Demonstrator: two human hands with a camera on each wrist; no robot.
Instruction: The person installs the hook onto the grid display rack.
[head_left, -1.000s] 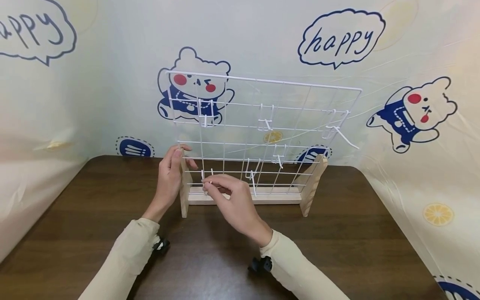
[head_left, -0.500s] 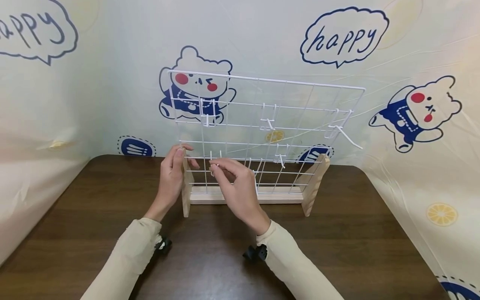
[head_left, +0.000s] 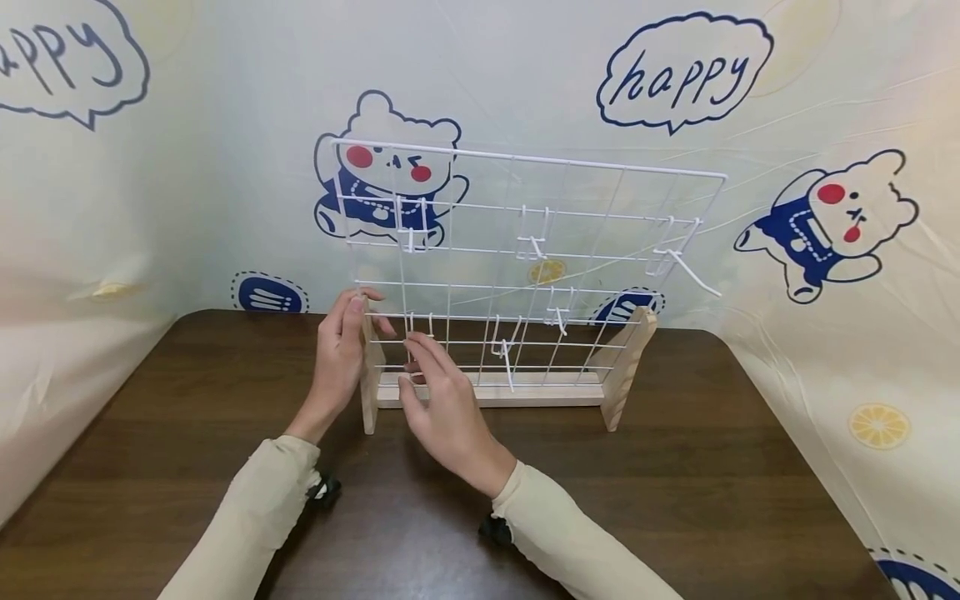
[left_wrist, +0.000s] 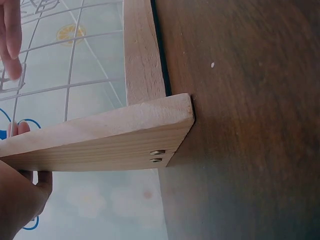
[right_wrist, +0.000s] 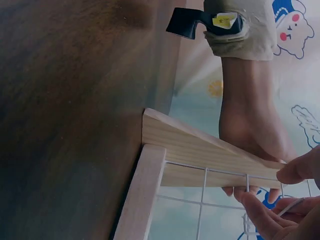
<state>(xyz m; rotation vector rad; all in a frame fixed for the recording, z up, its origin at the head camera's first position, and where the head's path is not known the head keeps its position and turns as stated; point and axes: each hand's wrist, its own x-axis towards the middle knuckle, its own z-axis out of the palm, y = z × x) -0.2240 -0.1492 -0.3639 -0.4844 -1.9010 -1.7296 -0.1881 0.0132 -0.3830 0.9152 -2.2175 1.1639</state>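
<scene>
A white wire grid rack (head_left: 525, 158) stands on wooden supports. My left hand (head_left: 339, 346) grips the upper end of its left wooden side panel (left_wrist: 125, 142), some fingers behind the mesh. A white wire hook (head_left: 431, 325) hangs low on the left of the grid, its two top loops over a horizontal wire. My right hand (head_left: 446, 408) is at this hook, thumb and fingers spread apart. In the right wrist view the hook's prong (right_wrist: 291, 206) shows between thumb and fingers; whether they touch it I cannot tell.
Several other white hooks hang on the grid, including one at lower middle (head_left: 506, 354) and one at upper right (head_left: 690, 271) whose prong juts outward. The right wooden panel (head_left: 628, 367) and a bottom bar (head_left: 540, 397) stand on the brown table (head_left: 675, 483). A printed curtain hangs behind.
My right hand raised the pinched hook from low on the grid, then shifted slightly left and down, and its fingers spread. The hook now hangs on a wire. My left hand stayed put.
</scene>
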